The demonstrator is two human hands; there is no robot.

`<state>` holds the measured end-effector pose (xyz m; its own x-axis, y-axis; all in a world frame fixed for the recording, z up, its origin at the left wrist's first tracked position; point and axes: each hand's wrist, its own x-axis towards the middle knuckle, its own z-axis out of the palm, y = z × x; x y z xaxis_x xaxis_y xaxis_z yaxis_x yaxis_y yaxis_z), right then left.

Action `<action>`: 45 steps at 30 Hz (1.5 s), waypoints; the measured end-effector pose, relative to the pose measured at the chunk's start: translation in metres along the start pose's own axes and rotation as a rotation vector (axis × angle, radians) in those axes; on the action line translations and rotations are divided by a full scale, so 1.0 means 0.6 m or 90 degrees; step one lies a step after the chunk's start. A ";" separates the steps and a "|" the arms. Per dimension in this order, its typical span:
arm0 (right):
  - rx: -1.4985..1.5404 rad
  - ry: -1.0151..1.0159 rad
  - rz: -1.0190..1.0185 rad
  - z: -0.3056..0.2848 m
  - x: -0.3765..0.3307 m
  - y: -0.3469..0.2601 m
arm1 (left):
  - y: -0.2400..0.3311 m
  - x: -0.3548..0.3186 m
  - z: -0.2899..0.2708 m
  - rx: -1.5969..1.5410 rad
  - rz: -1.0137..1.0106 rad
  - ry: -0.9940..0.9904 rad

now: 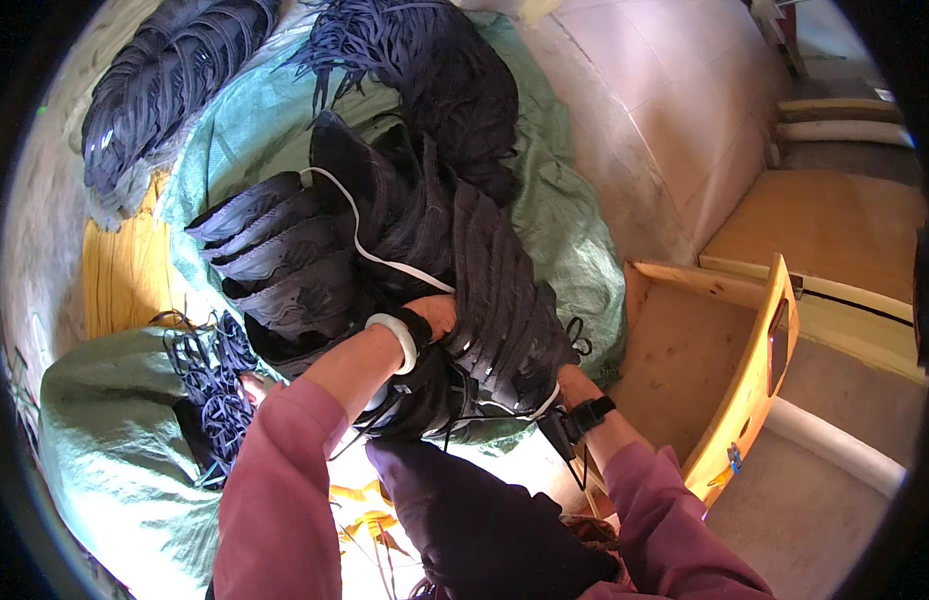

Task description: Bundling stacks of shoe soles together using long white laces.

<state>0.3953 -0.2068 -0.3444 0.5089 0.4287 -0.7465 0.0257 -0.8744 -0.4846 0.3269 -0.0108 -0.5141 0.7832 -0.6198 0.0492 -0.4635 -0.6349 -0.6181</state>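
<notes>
Nested stacks of black shoe uppers (pixel 499 290) lie across the middle, with another fanned stack (pixel 284 240) on the left. A white cord (pixel 359 225) runs over them and down to my left hand (pixel 439 314). That hand is closed against the inner side of the right-hand stack, its fingertips hidden among the uppers. My right hand (pixel 571 383) is at the lower right end of the same stack; its fingers are out of sight behind the uppers. Close by the right wrist, a white cord (pixel 546 402) loops round the stack's lower end.
Green woven sacking (pixel 574 215) spreads beneath the stacks. Black laces (pixel 227 410) spill from a green sack (pixel 114 430) on the left. More black bundles (pixel 174 85) lie at the far side. An open wooden drawer (pixel 729 400) juts out on the right.
</notes>
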 end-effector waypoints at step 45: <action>-0.453 0.280 -0.366 -0.135 -0.123 -0.157 | -0.220 -0.050 -0.264 -1.036 -0.658 -0.078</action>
<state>0.4252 -0.1747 -0.2068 0.5261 0.8307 -0.1820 0.8000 -0.5561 -0.2254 0.2990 0.0183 -0.3097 0.9512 0.2051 -0.2304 0.3027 -0.4769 0.8252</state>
